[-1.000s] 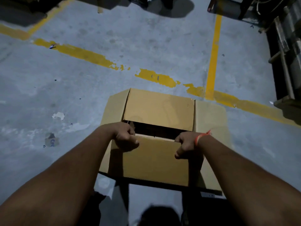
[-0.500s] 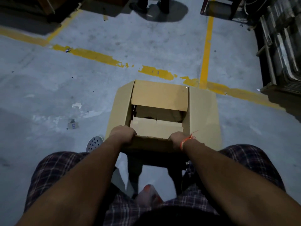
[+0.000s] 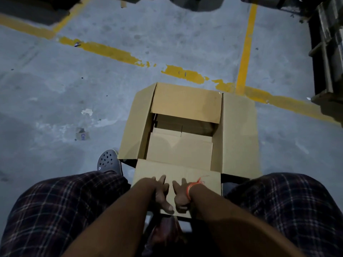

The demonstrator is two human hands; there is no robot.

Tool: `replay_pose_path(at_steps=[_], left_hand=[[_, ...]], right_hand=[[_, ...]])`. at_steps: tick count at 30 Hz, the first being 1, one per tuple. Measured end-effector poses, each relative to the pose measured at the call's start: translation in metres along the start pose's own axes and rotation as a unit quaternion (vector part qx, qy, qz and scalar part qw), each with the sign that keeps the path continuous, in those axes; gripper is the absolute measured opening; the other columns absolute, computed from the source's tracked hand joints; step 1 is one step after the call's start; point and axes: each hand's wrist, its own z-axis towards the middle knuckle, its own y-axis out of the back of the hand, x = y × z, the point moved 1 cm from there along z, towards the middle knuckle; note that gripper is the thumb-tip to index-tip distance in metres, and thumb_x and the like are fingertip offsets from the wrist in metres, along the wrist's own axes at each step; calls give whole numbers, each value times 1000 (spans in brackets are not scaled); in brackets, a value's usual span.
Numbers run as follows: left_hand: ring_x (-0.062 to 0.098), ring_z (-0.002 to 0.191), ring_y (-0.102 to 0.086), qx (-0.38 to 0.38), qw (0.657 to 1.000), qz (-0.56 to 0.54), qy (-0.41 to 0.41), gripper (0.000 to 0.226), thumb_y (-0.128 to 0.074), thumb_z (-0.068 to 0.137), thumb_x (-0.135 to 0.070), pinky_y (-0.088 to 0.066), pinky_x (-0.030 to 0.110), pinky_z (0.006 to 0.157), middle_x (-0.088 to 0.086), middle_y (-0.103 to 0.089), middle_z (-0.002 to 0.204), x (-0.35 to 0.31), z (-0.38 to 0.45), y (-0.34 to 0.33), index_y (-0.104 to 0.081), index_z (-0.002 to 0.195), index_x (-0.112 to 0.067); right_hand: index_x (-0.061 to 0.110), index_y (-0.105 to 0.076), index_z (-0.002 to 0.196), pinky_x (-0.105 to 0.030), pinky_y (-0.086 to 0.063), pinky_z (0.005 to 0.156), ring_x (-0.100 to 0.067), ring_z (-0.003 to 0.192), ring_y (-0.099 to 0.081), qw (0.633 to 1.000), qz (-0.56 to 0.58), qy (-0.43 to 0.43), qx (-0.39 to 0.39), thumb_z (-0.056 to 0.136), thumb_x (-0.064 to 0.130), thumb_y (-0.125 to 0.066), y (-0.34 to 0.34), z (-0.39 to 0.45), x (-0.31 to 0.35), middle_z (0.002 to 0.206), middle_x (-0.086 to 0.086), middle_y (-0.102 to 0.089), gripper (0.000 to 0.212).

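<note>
While a seated person presses both hands on its near flap (image 3: pixel 178 175), a cardboard box (image 3: pixel 235 130) stands open just below the middle of the frame, its mouth facing up at the camera. Its side walls run up the frame with a slight lean to the right; the wide-angle view does not show for certain which axis is the longer. The left and right flaps splay outward, the far flap (image 3: pixel 187 104) leans in over the opening, and the near flap is folded down toward the person. The left hand (image 3: pixel 161 194) and right hand (image 3: pixel 181 197) lie side by side on that flap, close together without clearly touching, with straight fingers laid flat against the cardboard and tips pointing to the bottom of the frame. An orange thread (image 3: pixel 193 185) circles the right wrist.

The box rests on a dark frame (image 3: pixel 234 178) (only its black bars show) over a grey concrete floor (image 3: pixel 55 80) crossed by worn yellow lines (image 3: pixel 111 51), one slanting from upper left to right, another running down from the upper right. Plaid-clad knees (image 3: pixel 55 210) flank the box at lower left and lower right, and a grey perforated clog (image 3: pixel 108 161) sits just left of it. A paper scrap (image 3: pixel 82 135) lies farther left. Dark racking (image 3: pixel 326 52) lines the right edge, well apart from the box.
</note>
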Motion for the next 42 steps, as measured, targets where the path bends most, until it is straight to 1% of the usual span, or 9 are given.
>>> replay_pose_path(at_steps=[9,11,14,16,24,28,32,36,42], left_hand=[[27,96,-66,-237,923,-302,4,28,-52,88,-33,-47,30,76,11,-74,105,-3,50,19,-72,92,-14],[25,83,-68,-309,798,-517,23,22,-56,86,-23,-46,27,65,6,-75,82,-6,54,34,-72,75,-13],[29,92,-72,-195,393,-898,-21,12,-64,92,-14,-57,27,64,17,-75,94,-4,65,67,-70,90,-4],[34,109,-70,-138,245,-957,-66,24,-60,98,-23,-61,31,78,23,-73,113,3,76,90,-59,111,-2],[30,119,-64,-158,189,-957,-152,25,-60,94,-32,-39,50,114,13,-70,122,11,115,203,-58,109,-13],[12,68,-55,-309,224,-865,-326,12,-64,78,-14,-48,27,70,-5,-55,63,28,99,302,-54,78,-20],[20,140,-45,-594,653,-436,-175,80,-71,86,-25,-37,32,115,9,-47,154,60,101,400,-34,156,-12],[43,154,-6,-466,876,-101,67,125,-78,75,-48,-15,67,118,0,2,171,106,127,436,9,162,-26],[56,143,-28,-478,868,-122,54,132,-82,73,-20,-30,53,118,16,23,166,130,152,368,17,159,-35]], right_hand=[[16,-64,126,-30,-46,97,-30,122,-60,890,377,-36,-253,86,20,-55,4,49,-19,131,-11,-65,41],[17,-72,110,-25,-48,85,-26,107,-68,740,605,-54,-289,81,17,-56,19,58,-30,117,-9,-72,33],[8,-63,121,-34,-53,84,-29,102,-71,353,913,19,-203,92,17,-53,53,81,-48,115,-19,-70,31],[3,-53,134,-41,-51,95,-36,113,-66,178,967,72,-167,95,19,-51,79,93,-63,125,-24,-65,42],[5,-46,142,-55,-32,115,-36,136,-47,-14,973,136,-188,74,26,-58,170,134,-127,141,-17,-52,72],[21,-52,74,-40,-44,93,-18,79,-57,40,916,246,-313,63,9,-48,241,121,-180,74,3,-52,17],[20,-45,146,-24,-50,79,-9,99,-59,458,695,147,-535,86,-1,-52,330,121,-223,126,0,-61,63],[15,-20,159,-36,-39,112,-33,141,-41,791,379,-39,-479,79,20,-71,365,152,-280,158,-17,-36,95],[18,-14,158,-52,-36,113,-32,150,-19,888,134,-100,-428,70,30,-73,339,181,-266,163,-5,-19,107]])
